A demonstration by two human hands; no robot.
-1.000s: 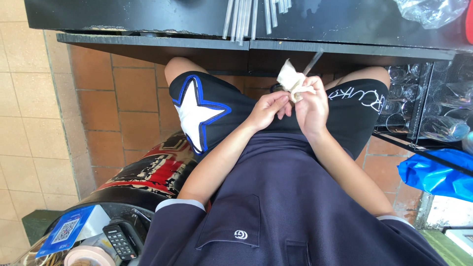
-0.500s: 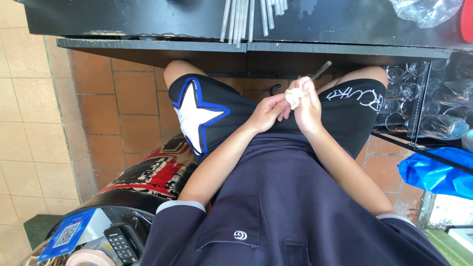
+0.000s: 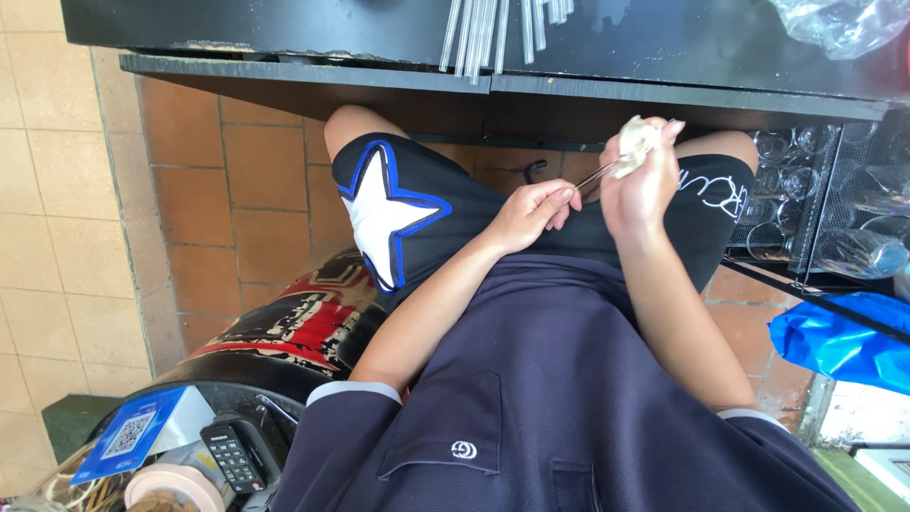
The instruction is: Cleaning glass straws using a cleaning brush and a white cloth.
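Your right hand (image 3: 637,185) is raised over your right thigh, fingers clenched around a crumpled whitish cloth (image 3: 633,142) that bulges out at the top of the fist. Your left hand (image 3: 536,210) sits lower, just beside it over your lap, pinching the near end of a thin clear rod (image 3: 595,174); the rod's far end runs into the cloth, so the wad wraps it. Whether the rod is glass or plastic cannot be told.

Both hands hover above your black shorts (image 3: 436,213), which carry a white star edged in blue on the left leg. Just ahead of your knees runs the edge of a dark surface (image 3: 313,81), with a bundle of similar clear tubes (image 3: 483,33) lying on it. To your right stands a wire rack of glasses (image 3: 834,199), with a blue plastic bag (image 3: 839,337) below it. At lower left, a card terminal (image 3: 232,455) rests beside a roll of tape (image 3: 175,485).
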